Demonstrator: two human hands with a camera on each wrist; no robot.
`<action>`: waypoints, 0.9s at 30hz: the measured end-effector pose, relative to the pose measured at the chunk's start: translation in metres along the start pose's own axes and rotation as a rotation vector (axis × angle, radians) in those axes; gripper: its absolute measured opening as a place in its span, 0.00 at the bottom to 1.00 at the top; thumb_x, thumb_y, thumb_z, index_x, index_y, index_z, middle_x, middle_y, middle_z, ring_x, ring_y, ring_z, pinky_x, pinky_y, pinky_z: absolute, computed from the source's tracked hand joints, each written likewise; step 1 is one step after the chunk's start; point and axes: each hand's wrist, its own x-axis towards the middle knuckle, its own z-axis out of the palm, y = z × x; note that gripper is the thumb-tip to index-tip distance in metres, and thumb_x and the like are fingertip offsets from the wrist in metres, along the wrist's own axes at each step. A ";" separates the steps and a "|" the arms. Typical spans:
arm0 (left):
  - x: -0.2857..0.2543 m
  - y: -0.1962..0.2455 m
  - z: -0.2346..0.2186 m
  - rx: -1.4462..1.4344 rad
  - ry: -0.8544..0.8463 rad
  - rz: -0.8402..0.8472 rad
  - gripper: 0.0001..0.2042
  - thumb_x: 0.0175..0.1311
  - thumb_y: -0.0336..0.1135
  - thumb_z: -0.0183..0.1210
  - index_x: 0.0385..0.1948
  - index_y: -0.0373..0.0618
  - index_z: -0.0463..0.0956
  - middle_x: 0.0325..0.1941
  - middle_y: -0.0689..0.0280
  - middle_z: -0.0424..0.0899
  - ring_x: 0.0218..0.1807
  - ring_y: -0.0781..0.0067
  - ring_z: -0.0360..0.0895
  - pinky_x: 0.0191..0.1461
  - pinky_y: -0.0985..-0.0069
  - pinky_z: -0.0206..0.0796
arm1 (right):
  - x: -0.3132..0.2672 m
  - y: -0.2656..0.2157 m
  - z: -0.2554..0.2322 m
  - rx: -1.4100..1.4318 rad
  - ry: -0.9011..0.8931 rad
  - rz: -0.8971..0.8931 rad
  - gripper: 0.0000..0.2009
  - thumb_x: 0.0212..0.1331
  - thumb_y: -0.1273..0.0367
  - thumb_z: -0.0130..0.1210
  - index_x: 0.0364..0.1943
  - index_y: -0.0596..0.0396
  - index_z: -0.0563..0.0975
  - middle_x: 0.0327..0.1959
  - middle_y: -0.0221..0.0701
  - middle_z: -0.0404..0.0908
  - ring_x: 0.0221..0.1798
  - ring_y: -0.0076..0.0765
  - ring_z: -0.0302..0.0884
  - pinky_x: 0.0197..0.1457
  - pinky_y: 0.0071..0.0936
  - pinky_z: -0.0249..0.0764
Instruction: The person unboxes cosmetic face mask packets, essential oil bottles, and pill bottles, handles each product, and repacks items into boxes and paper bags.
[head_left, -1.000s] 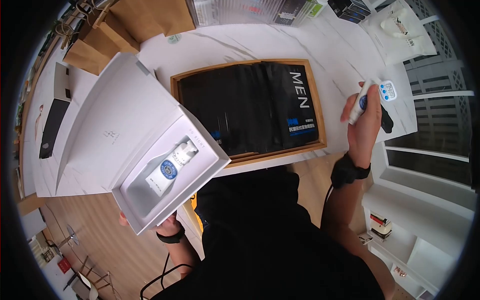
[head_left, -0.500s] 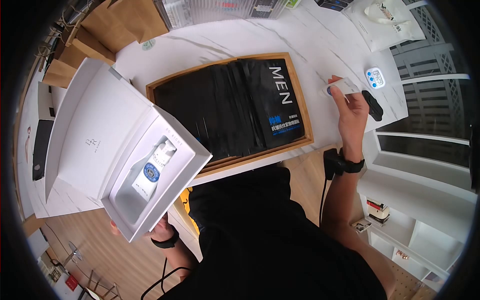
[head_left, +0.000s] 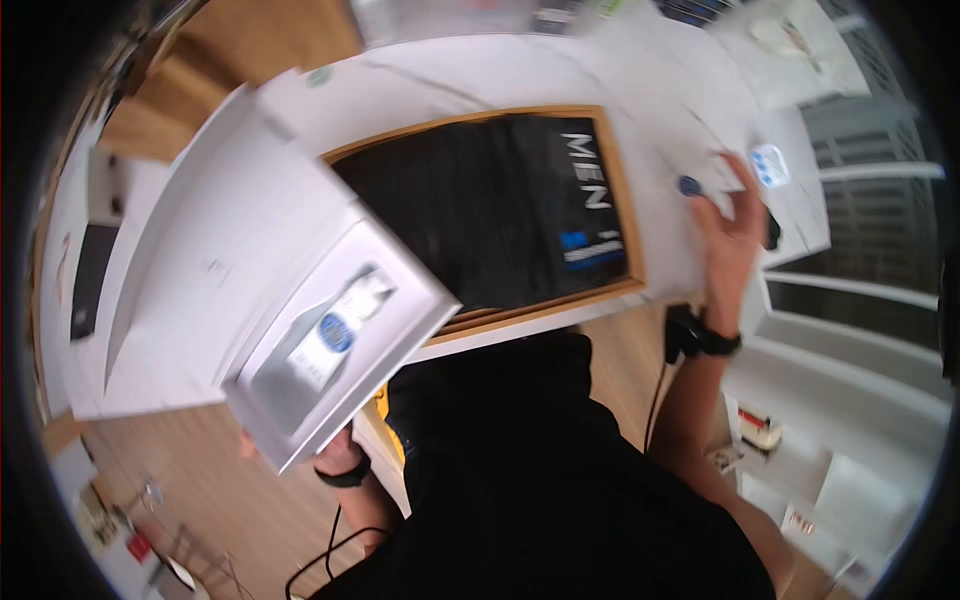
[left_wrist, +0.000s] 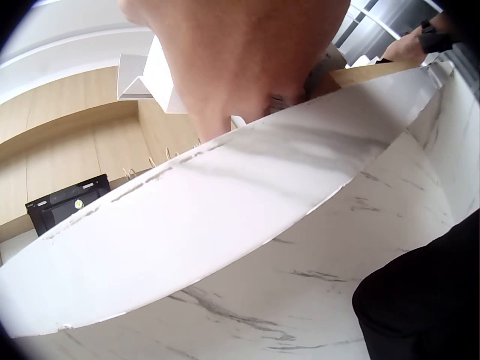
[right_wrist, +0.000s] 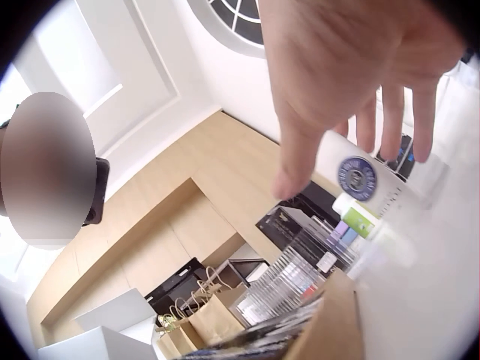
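Observation:
An open white box (head_left: 400,365), its lid (head_left: 190,250) raised, is held from beneath by my left hand (head_left: 340,455); the grip is mostly hidden. Inside its tray lies a white tube with a blue round label (head_left: 335,335). In the left wrist view the left hand (left_wrist: 240,60) covers part of the box (left_wrist: 159,79). My right hand (head_left: 728,225) is over the table's right side, fingers spread around a second white tube (head_left: 705,180). From the right wrist, the thumb and straight fingers of the hand (right_wrist: 345,82) stand apart, with the tube (right_wrist: 356,176) beside them.
A wooden tray (head_left: 637,250) of black "MEN" packets sits at the middle. A timer (head_left: 768,165) and a black object (head_left: 772,232) lie right of the right hand. Paper bags (head_left: 230,70) stand at the back left, a white bag (head_left: 800,55) at the back right.
The second tube was pinched in my right hand; the fingers have now spread away from it. The left hand still holds the box. The head view has shifted and blurred.

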 end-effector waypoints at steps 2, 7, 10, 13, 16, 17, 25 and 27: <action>-0.005 0.018 -0.012 -0.198 -0.011 -0.056 0.42 0.62 0.67 0.50 0.73 0.49 0.52 0.74 0.60 0.61 0.72 0.59 0.63 0.76 0.58 0.54 | 0.005 -0.007 -0.008 0.051 0.139 -0.194 0.25 0.60 0.75 0.62 0.62 0.60 0.71 0.64 0.43 0.72 0.62 0.40 0.72 0.63 0.41 0.74; 0.013 0.043 0.022 -1.568 -0.477 -0.220 0.31 0.61 0.49 0.54 0.61 0.33 0.68 0.64 0.51 0.73 0.64 0.54 0.69 0.67 0.57 0.65 | -0.010 -0.101 -0.003 0.204 -0.239 -0.578 0.12 0.64 0.72 0.57 0.50 0.63 0.76 0.51 0.44 0.78 0.50 0.40 0.78 0.46 0.38 0.78; 0.024 0.073 0.040 -1.642 -0.516 -0.352 0.27 0.58 0.41 0.53 0.55 0.27 0.70 0.55 0.46 0.78 0.56 0.52 0.76 0.60 0.58 0.71 | -0.009 -0.162 0.055 0.176 -0.756 -0.827 0.07 0.61 0.69 0.58 0.35 0.59 0.80 0.40 0.34 0.80 0.39 0.33 0.78 0.38 0.34 0.76; 0.018 0.074 0.043 -1.615 -0.458 -0.393 0.28 0.55 0.40 0.55 0.53 0.25 0.71 0.50 0.44 0.81 0.51 0.51 0.80 0.58 0.58 0.73 | -0.002 -0.163 0.092 -0.008 -0.859 -0.942 0.06 0.54 0.69 0.59 0.32 0.55 0.78 0.32 0.27 0.74 0.35 0.31 0.77 0.34 0.31 0.76; 0.012 0.056 0.023 -1.534 -0.403 -0.352 0.31 0.52 0.43 0.58 0.55 0.25 0.70 0.50 0.43 0.80 0.51 0.50 0.79 0.56 0.57 0.74 | -0.015 -0.169 0.117 -0.091 -0.739 -1.039 0.06 0.49 0.69 0.59 0.30 0.54 0.77 0.29 0.27 0.72 0.34 0.30 0.77 0.34 0.29 0.76; 0.013 0.044 0.008 -1.441 -0.415 -0.277 0.32 0.50 0.41 0.60 0.56 0.26 0.71 0.53 0.44 0.80 0.54 0.50 0.79 0.60 0.58 0.72 | -0.020 -0.173 0.124 -0.049 -0.698 -1.031 0.07 0.47 0.69 0.60 0.30 0.53 0.76 0.28 0.26 0.72 0.35 0.31 0.78 0.35 0.29 0.76; 0.021 0.041 0.005 -1.389 -0.544 -0.409 0.33 0.55 0.46 0.61 0.59 0.32 0.64 0.55 0.43 0.76 0.55 0.57 0.78 0.52 0.63 0.79 | -0.033 -0.193 0.142 -0.236 -0.758 -1.147 0.06 0.45 0.69 0.61 0.25 0.52 0.76 0.23 0.25 0.73 0.29 0.28 0.78 0.28 0.25 0.72; 0.020 0.040 0.006 -1.399 -0.557 -0.414 0.33 0.55 0.47 0.61 0.59 0.32 0.65 0.55 0.44 0.76 0.56 0.57 0.78 0.52 0.63 0.78 | -0.032 -0.196 0.143 -0.345 -0.799 -1.228 0.07 0.45 0.70 0.61 0.28 0.52 0.75 0.24 0.25 0.70 0.30 0.28 0.77 0.26 0.25 0.72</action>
